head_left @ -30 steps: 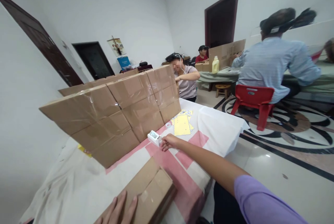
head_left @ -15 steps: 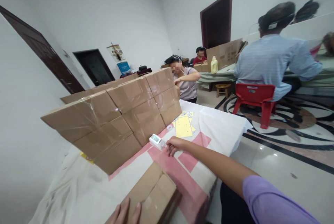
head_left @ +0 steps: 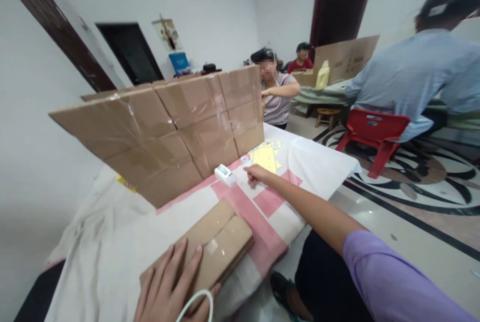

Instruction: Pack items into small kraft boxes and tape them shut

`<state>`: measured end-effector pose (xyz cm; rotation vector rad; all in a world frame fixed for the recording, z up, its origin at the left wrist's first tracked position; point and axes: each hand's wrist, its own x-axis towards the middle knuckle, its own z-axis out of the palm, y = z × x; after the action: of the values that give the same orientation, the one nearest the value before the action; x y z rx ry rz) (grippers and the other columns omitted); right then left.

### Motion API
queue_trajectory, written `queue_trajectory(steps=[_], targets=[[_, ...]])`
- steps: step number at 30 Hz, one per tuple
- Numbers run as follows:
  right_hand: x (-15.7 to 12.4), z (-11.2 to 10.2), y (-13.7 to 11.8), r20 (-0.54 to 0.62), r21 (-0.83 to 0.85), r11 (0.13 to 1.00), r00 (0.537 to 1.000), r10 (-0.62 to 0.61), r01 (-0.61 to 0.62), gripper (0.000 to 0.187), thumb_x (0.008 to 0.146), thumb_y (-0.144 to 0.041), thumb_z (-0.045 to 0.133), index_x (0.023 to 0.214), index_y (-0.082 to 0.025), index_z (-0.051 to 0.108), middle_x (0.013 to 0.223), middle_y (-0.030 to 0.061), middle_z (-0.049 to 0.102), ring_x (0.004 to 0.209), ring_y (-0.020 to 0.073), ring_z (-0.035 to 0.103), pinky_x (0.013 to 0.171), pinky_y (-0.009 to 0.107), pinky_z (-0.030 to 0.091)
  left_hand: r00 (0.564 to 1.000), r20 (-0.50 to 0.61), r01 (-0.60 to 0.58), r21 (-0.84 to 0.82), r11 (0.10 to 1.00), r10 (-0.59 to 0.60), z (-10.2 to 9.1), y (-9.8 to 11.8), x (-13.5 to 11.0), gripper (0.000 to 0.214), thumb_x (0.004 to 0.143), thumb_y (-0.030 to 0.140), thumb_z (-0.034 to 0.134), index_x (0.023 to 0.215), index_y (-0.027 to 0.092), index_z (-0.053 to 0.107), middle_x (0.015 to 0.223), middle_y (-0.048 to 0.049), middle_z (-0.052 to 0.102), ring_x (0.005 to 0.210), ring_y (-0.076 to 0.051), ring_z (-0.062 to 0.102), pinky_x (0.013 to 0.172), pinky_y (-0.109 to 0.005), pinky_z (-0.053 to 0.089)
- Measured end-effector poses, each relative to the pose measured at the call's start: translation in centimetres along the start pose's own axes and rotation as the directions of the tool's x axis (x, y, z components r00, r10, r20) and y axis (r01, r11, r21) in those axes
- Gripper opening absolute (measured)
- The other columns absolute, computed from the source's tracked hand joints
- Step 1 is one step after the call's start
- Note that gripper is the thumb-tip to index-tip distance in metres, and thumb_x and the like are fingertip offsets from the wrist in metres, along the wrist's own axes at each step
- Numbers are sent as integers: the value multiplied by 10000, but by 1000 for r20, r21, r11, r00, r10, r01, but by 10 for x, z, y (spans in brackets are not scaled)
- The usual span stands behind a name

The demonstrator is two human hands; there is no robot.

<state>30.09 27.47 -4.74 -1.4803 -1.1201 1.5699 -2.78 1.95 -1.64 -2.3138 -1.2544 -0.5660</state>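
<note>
My left hand [head_left: 172, 282] lies with spread fingers on top of a flat brown cardboard box [head_left: 228, 242] at the front of the table. A strip of clear tape shows on the box, and a white cable [head_left: 198, 294] loops over the hand near the thumb. Farther forward, my right hand [head_left: 257, 175] hovers just right of a small white device [head_left: 225, 175] with a small screen or window, apart from it. Its index finger points left and the others are curled in. Whatever may be between the fingertips is too small to make out.
A tall wall of taped cardboard [head_left: 202, 127] stands along the table's left side. Yellow printed sheets [head_left: 264, 159] and a small tape roll [head_left: 245, 159] lie beyond my right hand. One person [head_left: 279, 97] sits behind; another is on a red chair [head_left: 377, 124] at right.
My right hand has drawn away from the white device, slightly to the right. My left hand has come further into view over the box. The view has tilted down.
</note>
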Motion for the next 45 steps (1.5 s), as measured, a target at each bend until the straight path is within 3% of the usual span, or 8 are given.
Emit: queue_trajectory(steps=[7, 13, 21, 26, 31, 34, 40, 45], targets=[[7, 6, 3, 3, -7, 1000, 1000, -25, 25, 375, 1046, -395, 474, 762, -156, 529, 559, 12, 614, 382, 113, 592, 323, 178, 365, 994, 43, 99, -79, 992, -96, -23, 15, 13, 648, 868, 528, 644, 1435, 247, 509, 1554, -115, 459, 1396, -351, 449, 1164, -491, 312], [4, 18, -2, 103, -21, 996, 991, 88, -86, 465, 1025, -508, 458, 798, -132, 611, 649, 95, 704, 402, 140, 603, 306, 217, 343, 990, 69, 126, -81, 989, -120, -29, 19, 12, 626, 887, 510, 620, 1443, 246, 505, 1566, -100, 447, 1414, -345, 428, 1180, -503, 274], [10, 40, -7, 97, 7, 999, 995, -33, 33, 159, 915, -160, 611, 769, -109, 648, 668, 70, 706, 455, 99, 604, 330, 177, 316, 994, 59, 90, -56, 994, -87, -27, 15, 9, 666, 859, 539, 644, 1439, 235, 519, 1569, -105, 443, 1418, -349, 423, 1181, -504, 272], [16, 41, -6, 79, 72, 994, 993, -87, 81, 152, 907, -178, 586, 787, -119, 659, 737, 92, 731, 660, 165, 730, 402, 181, 394, 994, 44, 103, -81, 991, -100, -28, 15, 8, 640, 866, 502, 646, 1437, 239, 525, 1575, -103, 436, 1428, -338, 420, 1197, -503, 265], [15, 39, -7, 146, 137, 989, 986, -83, 63, 161, 908, -215, 574, 793, -138, 655, 795, 89, 740, 783, 194, 752, 526, 206, 487, 971, 64, 237, -194, 952, -229, -29, 20, 10, 570, 896, 524, 620, 1416, 305, 540, 1556, -59, 476, 1445, -312, 417, 1211, -510, 273], [12, 41, -9, 126, 161, 985, 988, -86, 65, 180, 917, -210, 567, 778, -135, 652, 787, 86, 723, 782, 195, 746, 534, 215, 494, 965, 68, 260, -206, 943, -252, -28, 20, 9, 572, 892, 540, 625, 1415, 325, 540, 1553, -53, 482, 1445, -309, 421, 1211, -515, 279], [9, 43, -16, 86, 140, 990, 995, -45, 32, 156, 915, -220, 592, 799, -136, 656, 787, 84, 712, 755, 173, 727, 477, 189, 451, 995, 27, 96, -108, 990, -93, -23, 7, 5, 698, 832, 572, 683, 1434, 252, 533, 1548, -131, 472, 1411, -357, 448, 1153, -531, 329], [8, 43, -4, 15, 20, 999, 999, -37, 37, 141, 853, -151, 612, 717, -132, 644, 587, 41, 625, 507, 103, 594, 365, 171, 303, 994, 31, 108, -120, 987, -105, -22, 2, 4, 696, 833, 563, 682, 1430, 239, 532, 1542, -143, 474, 1408, -365, 444, 1130, -544, 353]])
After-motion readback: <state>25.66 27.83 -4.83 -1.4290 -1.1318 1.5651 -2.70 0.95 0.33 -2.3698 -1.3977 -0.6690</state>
